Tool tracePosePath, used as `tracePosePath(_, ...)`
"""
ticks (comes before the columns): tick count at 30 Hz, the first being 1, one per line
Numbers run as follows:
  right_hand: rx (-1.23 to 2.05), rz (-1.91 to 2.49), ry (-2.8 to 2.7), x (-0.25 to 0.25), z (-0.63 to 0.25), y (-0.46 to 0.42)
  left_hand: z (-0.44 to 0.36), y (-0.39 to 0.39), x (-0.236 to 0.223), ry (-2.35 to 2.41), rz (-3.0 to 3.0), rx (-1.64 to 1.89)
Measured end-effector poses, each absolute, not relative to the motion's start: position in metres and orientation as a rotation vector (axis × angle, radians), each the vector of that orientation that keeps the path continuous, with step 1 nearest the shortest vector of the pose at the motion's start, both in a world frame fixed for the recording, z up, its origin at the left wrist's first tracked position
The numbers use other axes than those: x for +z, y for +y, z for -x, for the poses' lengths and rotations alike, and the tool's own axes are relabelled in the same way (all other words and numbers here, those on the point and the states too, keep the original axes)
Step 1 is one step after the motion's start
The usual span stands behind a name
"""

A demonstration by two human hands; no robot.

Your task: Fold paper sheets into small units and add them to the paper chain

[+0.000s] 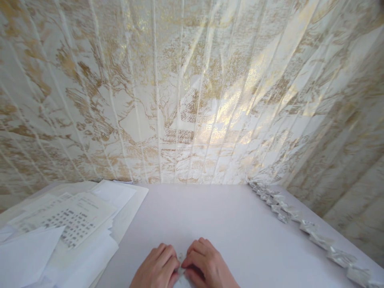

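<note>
Pale piece (181, 273) is pinched between left hand (159, 266) and right hand (207, 262) at six o'clock; on white tabletop (192, 212), folded pieces (321, 241) are lined at four, papers (79, 216) piled at eight; patterned curtain (168, 96) is hung at twelve.

Backdrop (168, 104) at twelve o'clock: white with gold and brown scenery, pale stripes; table (216, 216): pale lilac; papers (78, 214) at eight: white and cream, one with dark block rows; bits (321, 241) at four: silvery white; piece (181, 270) at six: whitish

fingers (171, 253) pinch small white paper (181, 281)
</note>
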State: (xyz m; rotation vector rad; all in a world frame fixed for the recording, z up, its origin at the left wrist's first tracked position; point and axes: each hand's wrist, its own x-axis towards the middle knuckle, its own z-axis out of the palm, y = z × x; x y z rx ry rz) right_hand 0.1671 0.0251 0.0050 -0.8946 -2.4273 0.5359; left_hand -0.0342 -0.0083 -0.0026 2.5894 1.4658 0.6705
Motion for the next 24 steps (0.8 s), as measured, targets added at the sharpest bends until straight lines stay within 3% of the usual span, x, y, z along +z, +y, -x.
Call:
tracePosePath(13,0.578,1.22,-2.167,-0.003,-0.161,0.024,0.026,-0.009,0.003,1.674,-2.289,0.884)
tracePosePath(24,0.443,1.296,-2.183,-0.005,-0.152,0.019,0.02,-0.004,-0.003,1.801,-2.262,0.734)
